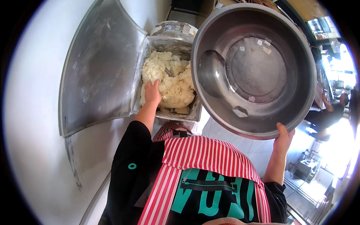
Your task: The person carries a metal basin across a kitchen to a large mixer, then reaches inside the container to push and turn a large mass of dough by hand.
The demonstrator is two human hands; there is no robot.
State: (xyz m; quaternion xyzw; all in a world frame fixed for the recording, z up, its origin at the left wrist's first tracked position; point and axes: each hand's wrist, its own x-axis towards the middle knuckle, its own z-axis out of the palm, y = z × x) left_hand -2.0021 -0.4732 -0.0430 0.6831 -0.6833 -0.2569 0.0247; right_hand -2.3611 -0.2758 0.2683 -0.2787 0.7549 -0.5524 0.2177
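Rough, lumpy pale dough [176, 92] fills much of a metal mixer tub [191, 114] in front of me. My left hand [152, 93] reaches into it from the near left side, its fingers curled into the dough and partly sunk from sight. Part of a metal bar [168, 72] shows between the lumps. At the right, my right hand [284, 138] grips the near rim of a large round metal basin [258, 71], thumb on the inside and other fingers hidden beneath. The basin tilts its inside toward me; a few small pale scraps cling there, with a shiny wet-looking patch.
The mixer's wide metal lid [99, 71] stands raised at the left, close to a white wall [33, 112]. Behind the tub is a rounded, flour-dusted housing [174, 28]. Another person [330, 114] in dark clothing is farther off at the right, near metal equipment [307, 168].
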